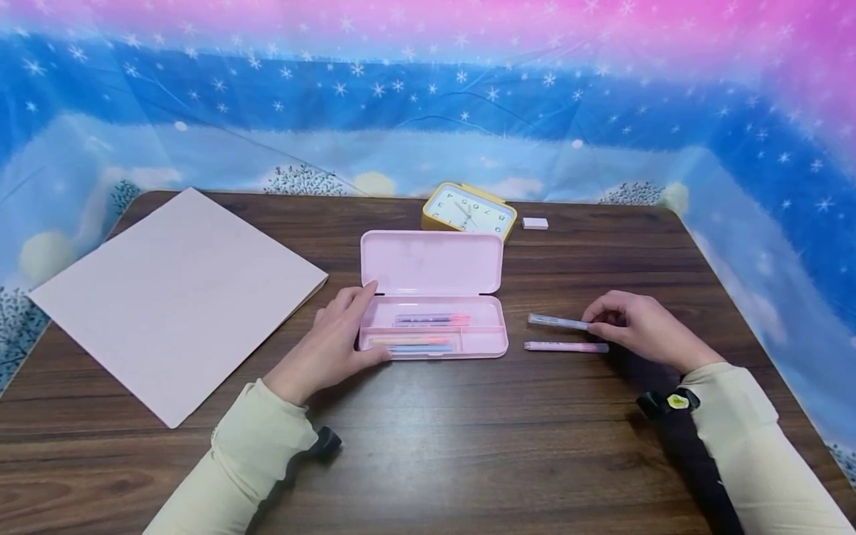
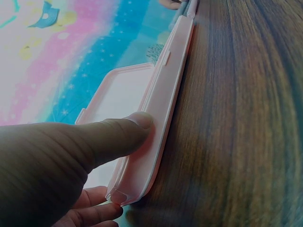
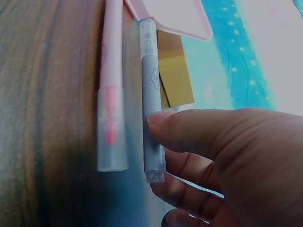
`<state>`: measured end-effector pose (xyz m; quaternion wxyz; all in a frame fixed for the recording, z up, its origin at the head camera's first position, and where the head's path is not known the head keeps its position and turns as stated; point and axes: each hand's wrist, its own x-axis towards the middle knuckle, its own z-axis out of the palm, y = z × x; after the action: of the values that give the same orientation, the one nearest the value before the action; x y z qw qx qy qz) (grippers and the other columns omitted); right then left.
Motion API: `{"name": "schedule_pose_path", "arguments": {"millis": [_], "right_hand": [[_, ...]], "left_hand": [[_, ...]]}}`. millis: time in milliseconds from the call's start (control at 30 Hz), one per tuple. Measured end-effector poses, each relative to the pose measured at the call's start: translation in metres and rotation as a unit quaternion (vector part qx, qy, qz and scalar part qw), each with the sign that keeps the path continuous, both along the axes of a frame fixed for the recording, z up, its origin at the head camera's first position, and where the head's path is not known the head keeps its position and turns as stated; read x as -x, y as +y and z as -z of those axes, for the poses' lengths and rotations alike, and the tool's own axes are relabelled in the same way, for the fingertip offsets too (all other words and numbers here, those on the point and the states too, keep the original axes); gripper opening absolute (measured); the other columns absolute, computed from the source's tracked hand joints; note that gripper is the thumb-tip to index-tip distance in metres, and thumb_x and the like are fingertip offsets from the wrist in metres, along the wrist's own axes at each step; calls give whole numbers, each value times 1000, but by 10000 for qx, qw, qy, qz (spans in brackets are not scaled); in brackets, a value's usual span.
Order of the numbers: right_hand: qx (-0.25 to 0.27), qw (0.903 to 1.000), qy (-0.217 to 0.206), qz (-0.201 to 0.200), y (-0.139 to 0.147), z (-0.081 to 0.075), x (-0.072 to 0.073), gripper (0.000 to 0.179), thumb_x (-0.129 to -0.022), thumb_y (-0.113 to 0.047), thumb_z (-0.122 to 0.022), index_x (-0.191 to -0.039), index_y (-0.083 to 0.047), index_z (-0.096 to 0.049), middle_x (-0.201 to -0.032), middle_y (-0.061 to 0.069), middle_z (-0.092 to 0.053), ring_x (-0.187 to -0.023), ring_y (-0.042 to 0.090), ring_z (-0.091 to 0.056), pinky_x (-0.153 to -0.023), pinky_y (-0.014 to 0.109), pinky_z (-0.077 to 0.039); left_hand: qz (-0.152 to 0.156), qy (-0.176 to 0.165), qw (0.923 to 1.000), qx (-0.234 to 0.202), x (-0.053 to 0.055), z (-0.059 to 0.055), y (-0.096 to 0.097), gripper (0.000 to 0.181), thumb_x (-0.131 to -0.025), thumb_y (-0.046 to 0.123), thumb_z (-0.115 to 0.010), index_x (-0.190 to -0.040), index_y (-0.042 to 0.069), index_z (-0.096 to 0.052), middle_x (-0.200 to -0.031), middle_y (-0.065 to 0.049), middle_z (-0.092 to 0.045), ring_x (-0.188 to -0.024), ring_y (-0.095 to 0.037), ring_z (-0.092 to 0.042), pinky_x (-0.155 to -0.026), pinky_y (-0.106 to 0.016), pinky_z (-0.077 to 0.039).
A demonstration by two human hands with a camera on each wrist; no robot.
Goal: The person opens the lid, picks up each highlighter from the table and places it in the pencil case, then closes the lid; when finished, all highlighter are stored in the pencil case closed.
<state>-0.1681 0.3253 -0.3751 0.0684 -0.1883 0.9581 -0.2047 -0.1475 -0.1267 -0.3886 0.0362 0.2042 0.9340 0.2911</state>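
Pinching a grey pen [image 1: 556, 322] near its right end, the right hand [image 1: 638, 327] is pointing it lengthwise left, toward the open pink case [image 1: 484, 341], whose left end the left hand [image 1: 333, 338] is gripping.

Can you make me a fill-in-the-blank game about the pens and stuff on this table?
1. Counting the grey pen that the right hand pinches, ____ pens are outside the case.
2. The lid of the case isn't shut; it is ____.
3. In the head view, the left hand grips the case at its ____ end.
4. The clock has a body coloured ____.

Missing words: two; open; left; yellow.
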Motion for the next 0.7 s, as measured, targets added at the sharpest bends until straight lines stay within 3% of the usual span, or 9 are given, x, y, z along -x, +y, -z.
{"name": "schedule_pose_path", "arguments": {"millis": [233, 500, 700], "right_hand": [[-14, 9998, 177, -61, -10, -13, -1, 8, -92, -16, -70, -98, -21, -70, -89, -5, -64, -71, 9, -54, -61, 26, -46], [95, 9976, 551, -419, -30, -22, 3, 8, -92, -17, -70, -97, -23, -70, -87, -8, -63, -71, 7, -53, -62, 25, -46], [198, 9982, 362, -444, -52, -26, 9, 6, -94, -20, -68, -99, -23, -70, -89, -7, -63, -73, 10, -54, -64, 25, -46]], "left_hand": [[-20, -45, 10000, 31, 0, 0, 0, 95, -82, 31, -80, -154, 3, -25, -144, -22, -40, -127, -37, -44, -106, -54, -31], [32, 6, 10000, 2, 0, -1, 0, 94, -82, 31, -80, -154, 3, -26, -143, -22, -40, -127, -38, -44, -106, -55, -32], [12, -37, 10000, 0, 0, -1, 0, 94, -82, 31, -80, -154, 3, -25, -143, -22, -40, -127, -37, -45, -106, -55, -32]]}}
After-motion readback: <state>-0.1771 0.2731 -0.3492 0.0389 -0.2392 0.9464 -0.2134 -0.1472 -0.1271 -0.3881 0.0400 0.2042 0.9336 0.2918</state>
